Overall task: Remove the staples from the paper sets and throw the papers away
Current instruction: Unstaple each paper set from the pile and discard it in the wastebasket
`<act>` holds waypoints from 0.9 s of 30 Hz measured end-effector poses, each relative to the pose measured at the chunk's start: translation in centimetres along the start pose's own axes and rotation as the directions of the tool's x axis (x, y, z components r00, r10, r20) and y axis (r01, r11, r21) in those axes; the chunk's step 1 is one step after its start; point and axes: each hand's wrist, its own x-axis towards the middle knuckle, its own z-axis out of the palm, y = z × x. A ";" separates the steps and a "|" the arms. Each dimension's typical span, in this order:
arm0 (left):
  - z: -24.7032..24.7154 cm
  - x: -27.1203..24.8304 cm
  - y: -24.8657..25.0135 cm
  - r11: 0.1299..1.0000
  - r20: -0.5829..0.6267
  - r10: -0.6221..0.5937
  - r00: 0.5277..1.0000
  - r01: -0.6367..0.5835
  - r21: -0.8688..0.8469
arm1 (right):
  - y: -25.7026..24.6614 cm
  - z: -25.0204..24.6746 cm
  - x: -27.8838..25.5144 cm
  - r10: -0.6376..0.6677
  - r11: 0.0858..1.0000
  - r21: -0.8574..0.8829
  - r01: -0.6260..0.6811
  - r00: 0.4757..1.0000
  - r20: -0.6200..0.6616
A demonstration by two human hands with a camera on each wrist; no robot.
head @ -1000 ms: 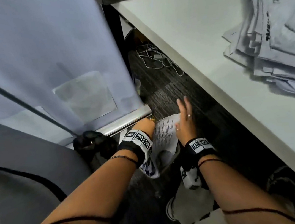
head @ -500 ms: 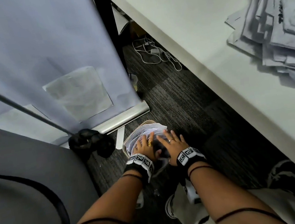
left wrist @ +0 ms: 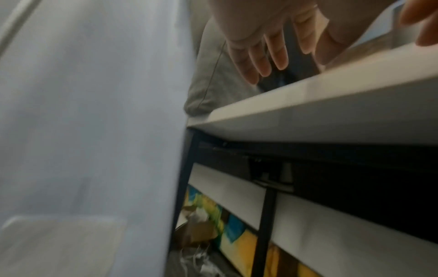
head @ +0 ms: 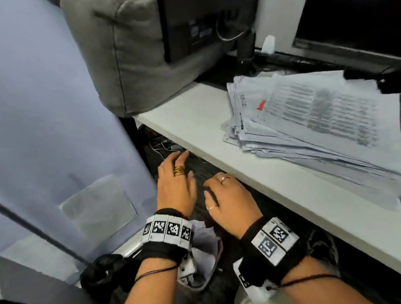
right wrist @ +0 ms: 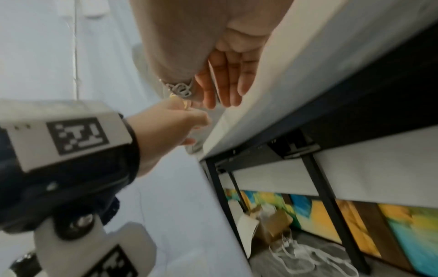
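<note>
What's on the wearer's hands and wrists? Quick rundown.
Bare forearms, no sleeves. Each wrist carries a black strap with white blocks printed with black square tag markers, plus a thin dark cord. Left hand: stacked gold ring. Right hand: thin rings on two fingers.

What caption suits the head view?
Both empty hands, left and right, hover below the desk holding stacked papers.

Paper stack [head: 312, 123] lies on the desk [head: 190, 122], bin [head: 207, 259] below its edge.

printed lines on the paper stack [head: 316, 117] on the worktop [head: 190, 122], too blurred to read, no legible text elsewhere
</note>
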 end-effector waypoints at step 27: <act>1.7 7.2 15.9 0.962 0.395 -0.250 0.884 0.182 0.201 | 8.2 -12.7 -7.8 0.624 0.758 -0.315 -0.571 0.775 0.096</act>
